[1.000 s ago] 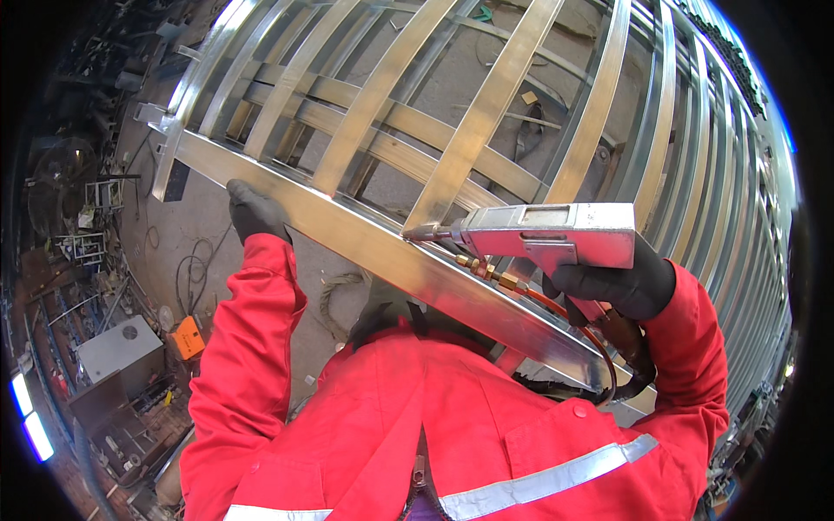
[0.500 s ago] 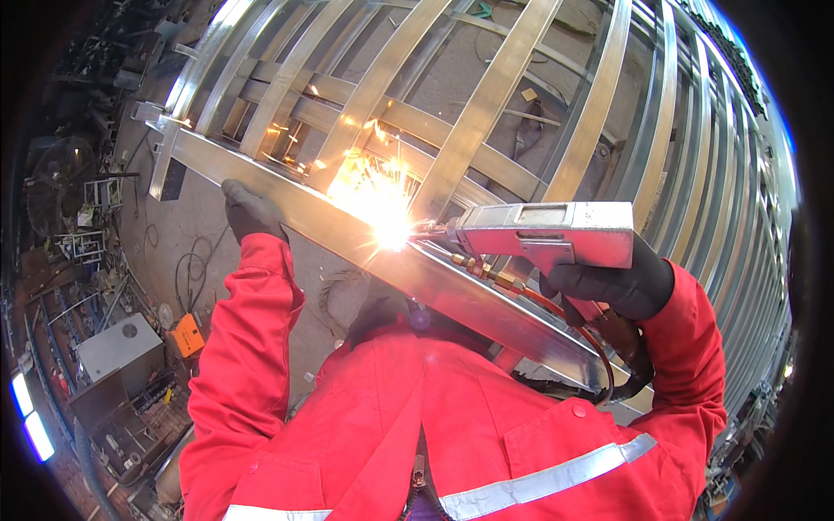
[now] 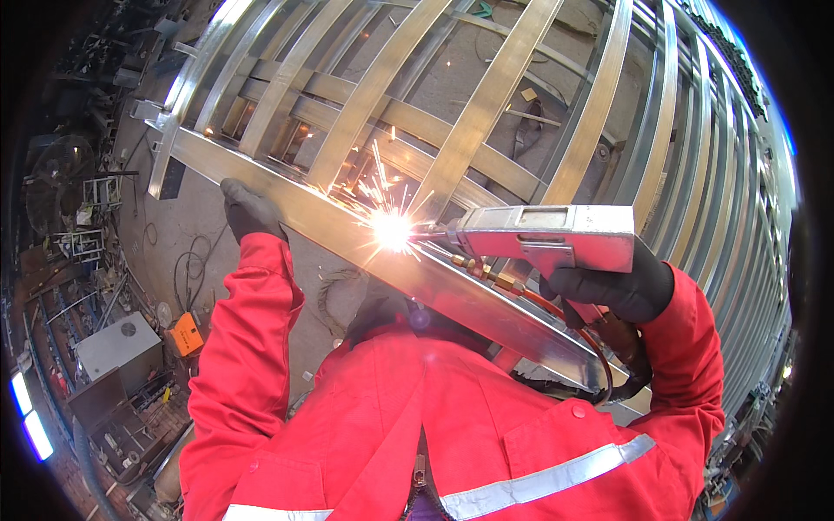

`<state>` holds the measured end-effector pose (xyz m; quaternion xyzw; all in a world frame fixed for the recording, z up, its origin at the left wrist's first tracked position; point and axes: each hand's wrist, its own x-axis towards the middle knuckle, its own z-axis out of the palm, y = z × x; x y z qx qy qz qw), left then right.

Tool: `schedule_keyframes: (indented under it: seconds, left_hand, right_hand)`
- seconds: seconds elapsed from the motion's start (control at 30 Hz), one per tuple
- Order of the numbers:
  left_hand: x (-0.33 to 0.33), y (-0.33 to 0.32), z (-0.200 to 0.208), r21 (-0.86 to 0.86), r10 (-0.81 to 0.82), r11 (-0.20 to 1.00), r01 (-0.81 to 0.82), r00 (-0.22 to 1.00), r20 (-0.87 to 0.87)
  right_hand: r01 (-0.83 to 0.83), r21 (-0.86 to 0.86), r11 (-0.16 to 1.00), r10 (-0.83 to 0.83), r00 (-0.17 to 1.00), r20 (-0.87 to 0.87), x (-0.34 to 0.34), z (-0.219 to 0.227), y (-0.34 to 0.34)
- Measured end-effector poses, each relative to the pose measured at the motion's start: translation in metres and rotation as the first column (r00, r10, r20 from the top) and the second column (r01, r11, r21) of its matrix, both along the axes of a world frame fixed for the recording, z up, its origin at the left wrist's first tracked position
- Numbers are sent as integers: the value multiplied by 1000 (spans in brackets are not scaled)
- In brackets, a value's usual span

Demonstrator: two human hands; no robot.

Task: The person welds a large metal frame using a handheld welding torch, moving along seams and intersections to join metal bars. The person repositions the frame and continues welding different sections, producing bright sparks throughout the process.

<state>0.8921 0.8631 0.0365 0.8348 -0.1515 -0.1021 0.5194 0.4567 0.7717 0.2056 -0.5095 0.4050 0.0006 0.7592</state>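
Observation:
In my right hand (image 3: 621, 282), black-gloved, is a silver handheld laser welding gun (image 3: 547, 236); my fingers wrap its grip. The nozzle points left at the near metal rail (image 3: 469, 300), a wide rectangular tube running from upper left to lower right. A white-hot glare with flying sparks (image 3: 393, 230) covers the nozzle tip and the seam there. My left hand (image 3: 252, 211), also gloved in black, grips the near edge of that rail left of the glare. Its fingertips are partly hidden. Brass fittings (image 3: 486, 272) and a hose (image 3: 599, 352) hang from the gun.
Beyond the rail stretches a frame of parallel metal bars (image 3: 486, 100) with cross pieces. On the left floor are a grey box (image 3: 120, 347), an orange case (image 3: 185, 334) and a coiled cable (image 3: 191, 269). Clutter and tools line the far left.
The glare has become smaller and the spray of sparks has thinned. The welding gun and both hands stay almost in place.

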Motion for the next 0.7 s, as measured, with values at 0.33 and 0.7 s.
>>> schedule_keyframes:
  seconds: [0.33, 0.7]
  left_hand:
    - [0, 1, 0, 35, -29, 999, 27, 999, 46]
    - [4, 1, -2, 83, -58, 995, 48, 991, 119]
  right_hand:
    - [-14, 10, 1000, 14, 1000, 7, -4, -2, 0]
    - [-21, -27, 999, 21, 1000, 14, -5, -1, 1]
